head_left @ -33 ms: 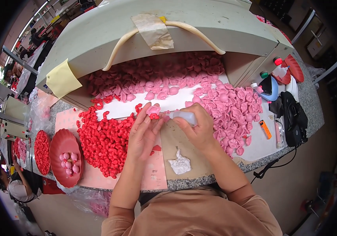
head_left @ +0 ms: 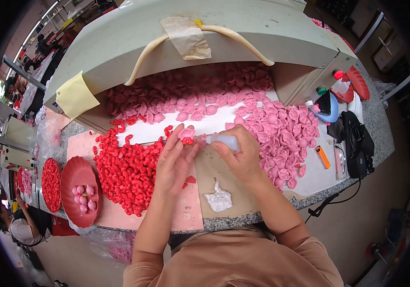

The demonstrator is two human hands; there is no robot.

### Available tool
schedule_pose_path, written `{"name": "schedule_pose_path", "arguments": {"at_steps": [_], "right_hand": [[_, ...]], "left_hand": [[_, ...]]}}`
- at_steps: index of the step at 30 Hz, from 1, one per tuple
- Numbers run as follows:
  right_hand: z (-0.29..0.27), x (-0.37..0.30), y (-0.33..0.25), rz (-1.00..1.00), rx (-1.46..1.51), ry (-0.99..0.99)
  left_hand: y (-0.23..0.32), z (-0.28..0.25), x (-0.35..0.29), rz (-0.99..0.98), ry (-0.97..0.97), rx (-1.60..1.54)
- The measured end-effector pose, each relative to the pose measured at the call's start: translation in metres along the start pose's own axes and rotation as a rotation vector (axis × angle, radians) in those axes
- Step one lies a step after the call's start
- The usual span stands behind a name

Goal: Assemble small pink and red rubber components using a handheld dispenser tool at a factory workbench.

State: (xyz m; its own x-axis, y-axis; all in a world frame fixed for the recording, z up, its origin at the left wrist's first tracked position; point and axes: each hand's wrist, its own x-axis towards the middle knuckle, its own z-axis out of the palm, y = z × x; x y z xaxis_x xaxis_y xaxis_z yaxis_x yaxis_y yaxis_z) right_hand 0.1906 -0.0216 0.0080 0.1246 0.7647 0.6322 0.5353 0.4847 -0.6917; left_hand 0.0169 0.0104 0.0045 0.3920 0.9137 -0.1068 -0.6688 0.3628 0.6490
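My left hand (head_left: pixel 170 165) is raised over the worktop, its fingertips closed on a small pink and red molded plastic piece (head_left: pixel 186 135). A whitish squeeze bottle (head_left: pixel 225 141) is gripped in my right hand (head_left: pixel 242 155), tipped sideways with its narrow tip pointing left at the piece. Whether the tip touches the piece I cannot tell. Left of my hands spreads a heap of small glossy red parts (head_left: pixel 128 179). On the right lies a pile of pink petal-shaped parts (head_left: pixel 286 138). A crumpled white tissue (head_left: pixel 219 197) sits below my hands on brown board.
A grey hood (head_left: pixel 253 40) arches over more pink parts. At left stand a red oval dish (head_left: pixel 67 201) with round pink pieces and a dish of red parts (head_left: pixel 51 186). An orange lighter-like item (head_left: pixel 323 158) and a black bag (head_left: pixel 358 143) lie right. A person (head_left: pixel 23 225) works far left.
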Motion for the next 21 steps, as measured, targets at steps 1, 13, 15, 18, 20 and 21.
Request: {"name": "schedule_pose_path", "arguments": {"at_steps": [1, 13, 15, 18, 20, 21], "right_hand": [[0.0002, 0.0, 0.0011, 0.027, 0.011, -0.004], [0.0001, 0.0011, -0.0063, 0.043, 0.106, 0.004], [0.0017, -0.0003, -0.0048, 0.05, 0.105, 0.006], [0.0029, 0.0004, -0.0046, 0.047, 0.095, 0.001], [0.0034, 0.0007, -0.0051, 0.039, 0.081, -0.004], [0.0047, 0.0005, -0.006, 0.064, 0.092, -0.001]], "left_hand": [[-0.0001, -0.0011, 0.0001, 0.001, 0.002, -0.001], [-0.0012, -0.0056, 0.001, -0.04, 0.005, -0.019], [-0.0013, -0.0061, 0.0012, -0.041, -0.005, -0.015], [-0.0011, -0.0077, 0.0015, -0.041, -0.013, -0.018], [-0.0007, -0.0079, 0.0016, -0.041, -0.02, -0.013], [-0.0004, -0.008, 0.0017, -0.041, -0.027, -0.007]]}}
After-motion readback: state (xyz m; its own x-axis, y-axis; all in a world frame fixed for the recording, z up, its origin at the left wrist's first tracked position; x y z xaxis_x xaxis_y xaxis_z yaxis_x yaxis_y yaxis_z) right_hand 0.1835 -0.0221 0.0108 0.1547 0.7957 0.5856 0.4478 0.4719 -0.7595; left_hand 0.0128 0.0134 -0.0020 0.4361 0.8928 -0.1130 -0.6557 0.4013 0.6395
